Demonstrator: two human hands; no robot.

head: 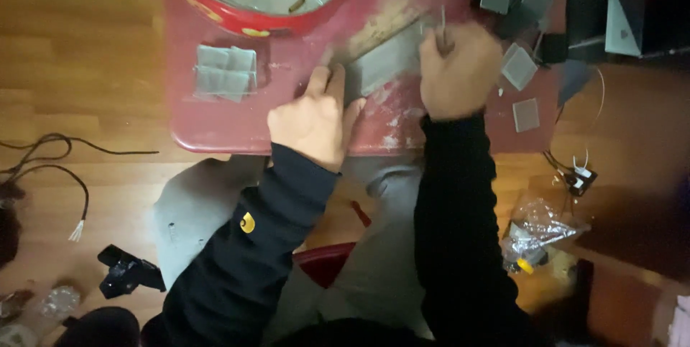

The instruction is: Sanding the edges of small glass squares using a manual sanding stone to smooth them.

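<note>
Your left hand (314, 118) presses a ruler (379, 29) flat onto the grey sheet (384, 63) on the red surface (215, 121); your right hand (458, 70) is closed around a thin blade (443, 25) at the sheet's edge.

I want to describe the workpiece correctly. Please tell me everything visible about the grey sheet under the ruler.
The grey sheet is a flat, thin, dull rectangular piece lying tilted on the red table. A worn straight ruler rests along its upper edge. The left hand presses down at its left end; the right hand holds a thin tool at its right end. Its material cannot be told.
</note>
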